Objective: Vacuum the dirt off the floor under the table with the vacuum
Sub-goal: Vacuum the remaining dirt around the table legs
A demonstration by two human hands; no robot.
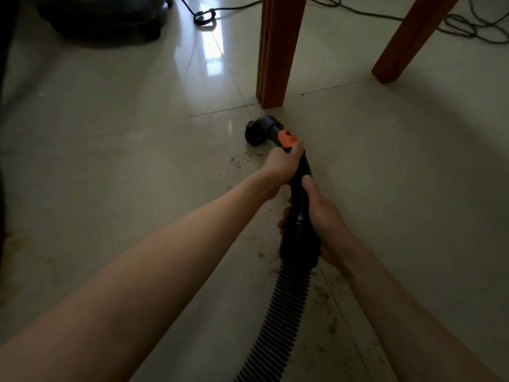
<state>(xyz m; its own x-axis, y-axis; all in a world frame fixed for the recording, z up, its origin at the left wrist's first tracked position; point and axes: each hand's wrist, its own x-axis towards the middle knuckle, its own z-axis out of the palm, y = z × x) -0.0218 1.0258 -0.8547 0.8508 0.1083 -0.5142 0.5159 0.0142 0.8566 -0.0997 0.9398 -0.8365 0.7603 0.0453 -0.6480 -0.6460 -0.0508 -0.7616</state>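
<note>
Both hands hold the black vacuum handle (298, 205) low over the tiled floor (110, 161): the left hand (283, 166) has its fingers clamped round the upper part just below the orange clip (287, 139), and the right hand (325, 216) has its fingers wrapped round the lower part where the ribbed hose (286, 312) joins. The round nozzle (256, 132) sits on the floor just in front of the nearer wooden desk leg (278, 51), with specks of dirt (242, 158) scattered beside it and along the hose. A dark cable (457, 23) lies on the floor beyond a second leg (410, 37).
</note>
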